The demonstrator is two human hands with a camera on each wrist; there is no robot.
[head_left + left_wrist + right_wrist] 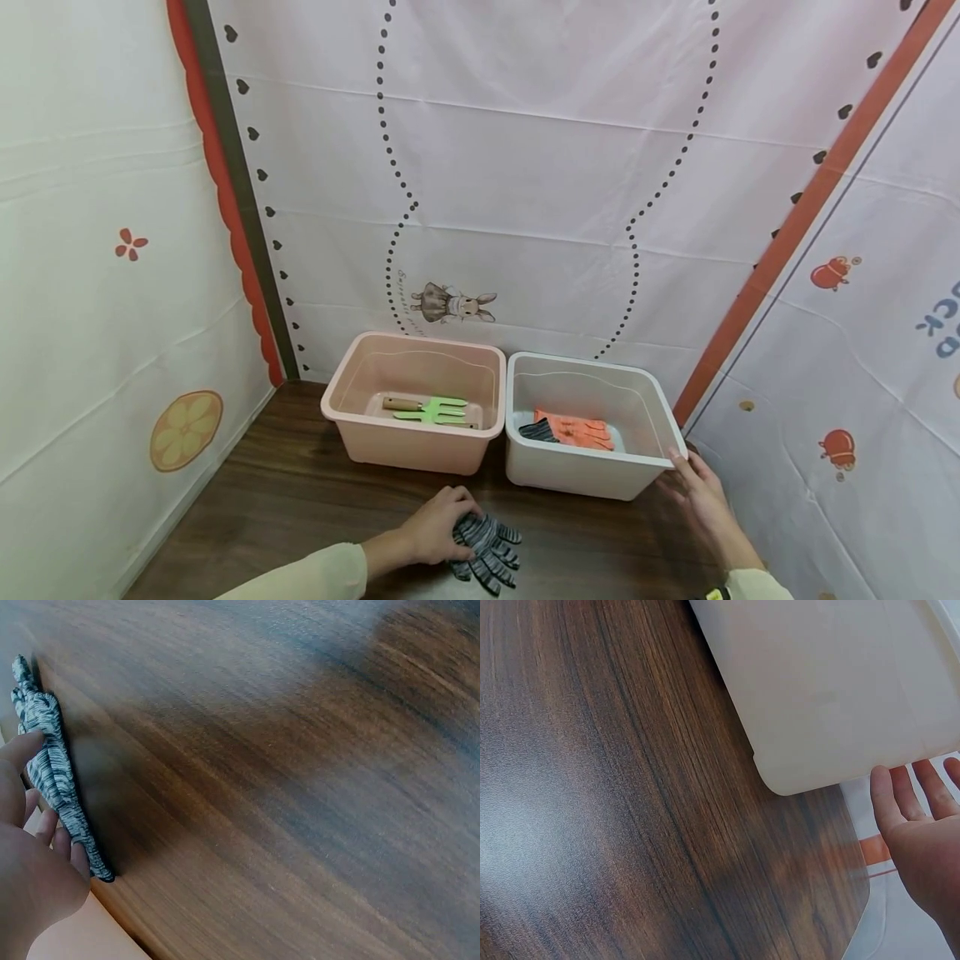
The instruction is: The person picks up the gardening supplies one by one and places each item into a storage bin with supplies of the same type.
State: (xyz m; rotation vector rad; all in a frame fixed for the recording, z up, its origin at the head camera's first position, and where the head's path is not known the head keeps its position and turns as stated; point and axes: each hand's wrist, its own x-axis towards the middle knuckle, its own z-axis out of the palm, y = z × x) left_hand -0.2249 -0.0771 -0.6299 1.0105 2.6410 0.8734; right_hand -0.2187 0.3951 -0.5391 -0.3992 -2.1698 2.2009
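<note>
A grey-and-black knit glove (491, 550) lies on the dark wood table, its fingers spread to the right. My left hand (442, 527) grips it at the cuff end; the left wrist view has the thumb and fingertips against the knit glove (52, 765). With fairly straight fingers, my right hand (701, 492) touches the right front corner of the white bin (577, 475). In the right wrist view, these fingers (885, 795) rest along the bin's outer wall. Inside that bin are orange gloves (577, 431) and another grey-and-black glove (538, 431).
A pink bin (416, 446) stands left of the white one, close beside it. It holds green garden hand forks (435, 408) with wooden handles. Printed cloth (525, 167) hangs behind the wood table (300, 483) and on both sides.
</note>
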